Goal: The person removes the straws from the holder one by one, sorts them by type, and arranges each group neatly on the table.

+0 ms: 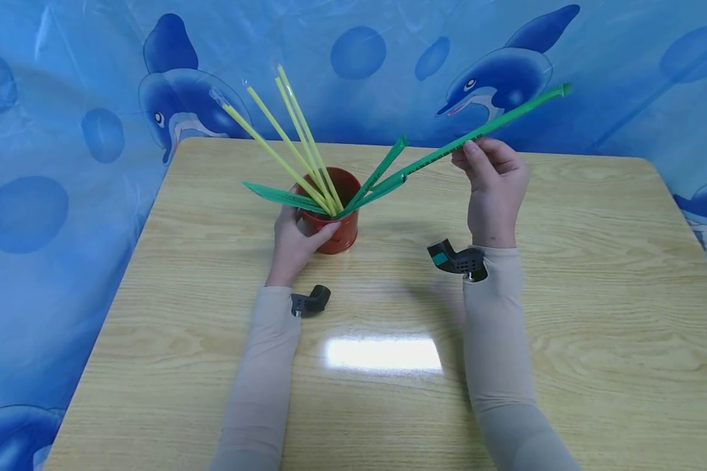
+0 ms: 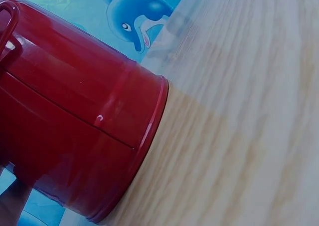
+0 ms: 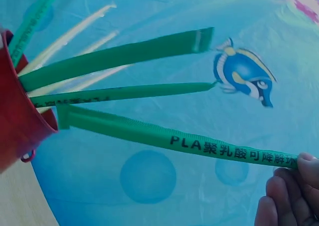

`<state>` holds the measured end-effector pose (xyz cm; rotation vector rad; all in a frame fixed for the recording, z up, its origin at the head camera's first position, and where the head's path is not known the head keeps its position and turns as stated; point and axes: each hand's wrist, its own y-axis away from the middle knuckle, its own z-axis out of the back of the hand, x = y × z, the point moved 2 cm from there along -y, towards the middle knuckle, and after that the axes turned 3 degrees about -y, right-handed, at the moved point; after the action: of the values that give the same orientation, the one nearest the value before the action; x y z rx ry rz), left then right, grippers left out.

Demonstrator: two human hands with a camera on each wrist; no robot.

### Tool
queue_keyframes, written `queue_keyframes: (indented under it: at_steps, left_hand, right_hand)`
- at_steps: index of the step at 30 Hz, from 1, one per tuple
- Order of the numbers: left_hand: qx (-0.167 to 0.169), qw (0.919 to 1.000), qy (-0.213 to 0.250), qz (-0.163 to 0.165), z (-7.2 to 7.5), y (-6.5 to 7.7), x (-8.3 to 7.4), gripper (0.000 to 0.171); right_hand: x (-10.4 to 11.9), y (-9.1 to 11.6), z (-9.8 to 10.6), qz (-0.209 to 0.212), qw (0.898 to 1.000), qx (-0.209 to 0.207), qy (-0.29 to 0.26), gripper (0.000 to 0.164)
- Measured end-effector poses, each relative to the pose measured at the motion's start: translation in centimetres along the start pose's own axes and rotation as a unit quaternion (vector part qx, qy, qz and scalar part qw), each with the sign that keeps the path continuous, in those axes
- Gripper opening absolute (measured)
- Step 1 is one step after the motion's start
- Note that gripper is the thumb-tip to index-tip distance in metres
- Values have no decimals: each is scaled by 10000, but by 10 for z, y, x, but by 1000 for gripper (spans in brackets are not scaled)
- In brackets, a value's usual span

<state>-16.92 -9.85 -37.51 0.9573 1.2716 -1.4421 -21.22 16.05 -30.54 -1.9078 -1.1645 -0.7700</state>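
A small red metal bucket (image 1: 345,237) stands on the table with its rim tipped slightly toward me. My left hand (image 1: 292,243) grips its left side, thumb across the front below the rim. Green-wrapped straws (image 1: 383,169) and several yellow straws in clear wrappers (image 1: 269,146) lean out of the bucket. My right hand (image 1: 496,186) pinches another green-wrapped straw (image 3: 129,129) between thumb and fingers, out to the right of the bucket. Dark printing runs along its wrapper. In the right wrist view, that straw's far end overlaps the bucket's rim area.
The pale wood table (image 1: 595,314) has a bright light reflection (image 1: 383,354) in front of the bucket. Behind it hangs a blue sheet (image 1: 306,39) printed with dolphins. Small black cameras (image 1: 456,258) are strapped at both wrists over beige sleeves.
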Motion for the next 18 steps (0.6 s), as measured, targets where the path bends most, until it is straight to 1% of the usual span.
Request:
queue_keyframes:
  at_steps: [6, 10, 13, 15, 17, 18]
  left_hand:
    - [-14, 10000, -48, 41, 0, 0, -2, 71]
    - [-6, 9999, -63, 80, 0, 0, -2, 72]
    - [-13, 9999, -100, 81, 1, 0, -2, 72]
    - [-18, 9999, -126, 56, 0, 0, -2, 72]
    - [-18, 9999, -144, 40, 0, 0, -2, 71]
    - [-12, 9999, -135, 33, 0, 0, -2, 71]
  right_hand:
    - [-2, -7, 14, -329, 9985, -45, -427, 6]
    - [-5, -10, 22, -574, 9972, 112, -467, 6]
    - [-9, -11, 26, -879, 9954, 315, -232, 6]
    - [-12, -12, 27, -1184, 9916, 511, 27, 6]
    - [-16, -11, 29, -1481, 9849, 755, 478, 6]
    - [-19, -11, 30, -1655, 9798, 887, 691, 6]
